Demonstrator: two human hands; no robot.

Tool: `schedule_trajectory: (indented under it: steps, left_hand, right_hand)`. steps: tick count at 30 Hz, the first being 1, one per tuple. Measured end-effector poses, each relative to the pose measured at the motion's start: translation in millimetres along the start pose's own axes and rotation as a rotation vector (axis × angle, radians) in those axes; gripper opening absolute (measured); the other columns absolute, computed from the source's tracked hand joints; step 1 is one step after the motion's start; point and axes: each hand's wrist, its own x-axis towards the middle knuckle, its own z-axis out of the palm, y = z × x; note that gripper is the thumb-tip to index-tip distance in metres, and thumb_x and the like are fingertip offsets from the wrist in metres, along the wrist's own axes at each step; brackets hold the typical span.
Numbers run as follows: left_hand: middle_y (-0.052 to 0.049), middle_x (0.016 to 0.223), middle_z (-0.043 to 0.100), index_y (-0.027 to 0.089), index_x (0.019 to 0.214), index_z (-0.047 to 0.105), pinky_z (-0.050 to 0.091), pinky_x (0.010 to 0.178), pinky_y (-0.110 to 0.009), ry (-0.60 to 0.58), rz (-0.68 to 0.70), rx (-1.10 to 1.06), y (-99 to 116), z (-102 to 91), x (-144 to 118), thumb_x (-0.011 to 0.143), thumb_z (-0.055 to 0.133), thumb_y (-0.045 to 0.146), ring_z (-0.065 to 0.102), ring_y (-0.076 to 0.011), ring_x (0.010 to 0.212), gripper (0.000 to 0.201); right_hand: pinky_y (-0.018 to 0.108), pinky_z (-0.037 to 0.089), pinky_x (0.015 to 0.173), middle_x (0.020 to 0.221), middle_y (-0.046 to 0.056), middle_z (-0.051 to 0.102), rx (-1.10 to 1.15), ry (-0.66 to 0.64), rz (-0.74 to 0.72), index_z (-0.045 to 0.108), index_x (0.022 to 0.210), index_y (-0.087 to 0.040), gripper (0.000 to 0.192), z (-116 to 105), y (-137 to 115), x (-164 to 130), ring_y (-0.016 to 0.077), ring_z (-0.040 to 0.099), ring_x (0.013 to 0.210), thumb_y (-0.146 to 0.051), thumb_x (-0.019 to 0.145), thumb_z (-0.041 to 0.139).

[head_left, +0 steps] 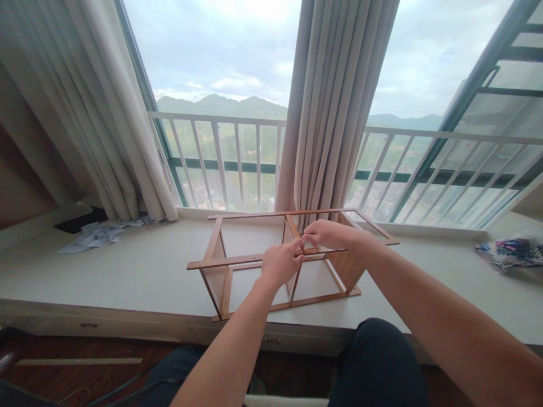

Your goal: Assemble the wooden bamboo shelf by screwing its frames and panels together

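Observation:
A brown wooden shelf frame (237, 260) lies on its side on the white window ledge, with thin cross panels between its long rails. Both my hands meet over the middle of its upper near rail, where a cross panel joins it. My left hand (280, 263) is closed at this joint, its thumb and fingers pinched together. Just behind and to the right, my right hand (326, 234) is also closed in a pinch, fingertips nearly touching the left ones. Whatever is between the fingertips is too small or hidden to make out.
Crumpled pale paper (95, 234) and a black flat item (80, 219) lie at the ledge's left. A plastic bag with patterned contents (511, 251) sits at the right. Behind are grey curtains (335, 113) and a white railing (229, 120). A long strip (80, 362) lies on the floor.

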Motion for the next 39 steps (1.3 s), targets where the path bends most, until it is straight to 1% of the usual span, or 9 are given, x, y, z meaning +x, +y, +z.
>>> schedule_trajectory:
  steps: [6, 11, 15, 19, 23, 30, 34, 37, 39]
  left_hand:
    - [-0.002, 0.103, 0.078, 0.044, 0.139, 0.054, 0.048, 0.081, -0.033, 0.006, 0.002, 0.002, -1, 1.7, 1, 0.093, 0.059, 0.044, 0.072, -0.0263, 0.097, 0.047]
    - [-0.003, 0.104, 0.078, 0.042, 0.143, 0.05, 0.048, 0.079, -0.034, 0.028, 0.022, 0.002, -1, 2.9, 1, 0.1, 0.045, 0.042, 0.073, -0.0253, 0.092, 0.043]
    - [-0.003, 0.107, 0.077, 0.04, 0.142, 0.051, 0.048, 0.081, -0.033, 0.01, 0.034, 0.011, 0, 1.3, 1, 0.101, 0.043, 0.038, 0.073, -0.0246, 0.095, 0.042]
    - [-0.002, 0.106, 0.078, 0.041, 0.137, 0.055, 0.048, 0.081, -0.032, 0.013, 0.025, 0.013, 0, 1.2, 1, 0.101, 0.042, 0.039, 0.073, -0.0241, 0.094, 0.038]
    - [-0.002, 0.103, 0.078, 0.04, 0.134, 0.056, 0.048, 0.081, -0.033, 0.017, 0.04, 0.02, 0, 2.0, 2, 0.102, 0.041, 0.039, 0.073, -0.0244, 0.093, 0.036]
    - [-0.001, 0.105, 0.078, 0.041, 0.136, 0.054, 0.047, 0.078, -0.032, 0.023, 0.044, 0.044, -2, 4.0, 2, 0.102, 0.041, 0.04, 0.073, -0.0239, 0.092, 0.037]
    - [0.0, 0.103, 0.078, 0.041, 0.135, 0.054, 0.046, 0.078, -0.032, 0.017, 0.061, 0.048, -4, 4.7, 3, 0.102, 0.039, 0.041, 0.073, -0.0236, 0.09, 0.036]
    - [-0.001, 0.104, 0.077, 0.04, 0.135, 0.054, 0.046, 0.077, -0.031, 0.019, 0.07, 0.037, -4, 4.2, 3, 0.102, 0.039, 0.041, 0.072, -0.0235, 0.092, 0.036]
    - [-0.001, 0.104, 0.077, 0.039, 0.133, 0.054, 0.046, 0.077, -0.031, 0.017, 0.076, 0.033, -4, 3.6, 2, 0.103, 0.038, 0.042, 0.072, -0.0232, 0.092, 0.035]
  right_hand:
    - [0.026, 0.033, 0.06, 0.069, 0.004, 0.066, -0.04, -0.018, 0.011, 0.07, 0.073, -0.016, 0.028, 3, -1, 2, 0.0152, 0.053, 0.064, -0.024, 0.09, 0.05]
    - [0.026, 0.034, 0.063, 0.069, 0.005, 0.066, -0.051, 0.026, -0.02, 0.069, 0.071, -0.016, 0.028, -1, -5, -1, 0.0156, 0.053, 0.066, -0.023, 0.09, 0.049]
    - [0.026, 0.033, 0.062, 0.069, 0.005, 0.067, -0.051, -0.002, -0.01, 0.07, 0.073, -0.017, 0.027, -2, -5, -2, 0.0156, 0.054, 0.066, -0.02, 0.088, 0.049]
    - [0.027, 0.032, 0.06, 0.071, 0.005, 0.067, -0.061, -0.019, 0.028, 0.07, 0.072, -0.017, 0.022, -2, -5, -2, 0.0157, 0.053, 0.065, -0.02, 0.085, 0.052]
    - [0.027, 0.033, 0.059, 0.071, 0.004, 0.067, -0.038, -0.039, 0.03, 0.071, 0.074, -0.017, 0.024, -4, -7, -5, 0.0153, 0.054, 0.065, -0.018, 0.085, 0.05]
    - [0.027, 0.034, 0.058, 0.067, 0.003, 0.062, 0.001, -0.098, 0.014, 0.063, 0.068, -0.017, 0.02, -8, -6, -2, 0.0144, 0.052, 0.061, -0.013, 0.081, 0.048]
    - [0.029, 0.032, 0.057, 0.06, 0.001, 0.056, -0.036, -0.149, -0.007, 0.061, 0.063, -0.016, 0.02, -13, -7, 3, 0.0132, 0.046, 0.057, -0.012, 0.078, 0.05]
    - [0.029, 0.031, 0.055, 0.061, 0.002, 0.056, -0.077, -0.136, -0.013, 0.063, 0.063, -0.015, 0.018, -18, -12, 8, 0.0129, 0.044, 0.057, -0.014, 0.077, 0.052]
    - [0.029, 0.031, 0.055, 0.062, 0.002, 0.057, -0.112, -0.167, -0.004, 0.065, 0.065, -0.015, 0.016, -21, -15, 11, 0.013, 0.045, 0.057, -0.013, 0.075, 0.053]
